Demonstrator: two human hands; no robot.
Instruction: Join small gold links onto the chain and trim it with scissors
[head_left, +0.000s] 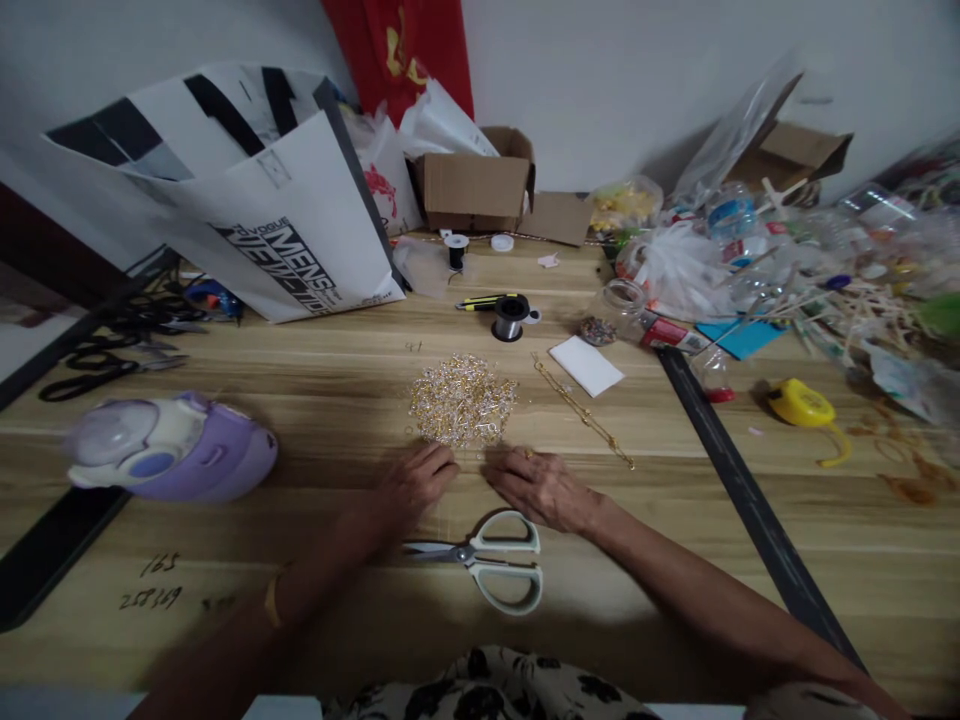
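A heap of small gold and clear beads or links point(463, 402) lies loose on the wooden table. At its near left edge is my left hand point(420, 485), fingers curled and closed; whatever is in them is too small to make out. My right hand point(541, 487) rests on the table by the near right edge of the heap, its fingers bent and pressed together, their tips partly hidden. A small gap separates the two hands. White-handled scissors point(506, 560) lie just below them, blades pointing left. To the right of the heap, a thin gold chain point(585, 412) is stretched out diagonally.
Around the heap are a wire spool point(510, 318), a folded white paper point(586, 366) and a purple-and-white bottle point(180, 450). A large paper bag point(285, 220) and a cardboard box point(476, 185) stand behind. Bottles and plastic bags crowd the right, near a yellow tape measure point(801, 402).
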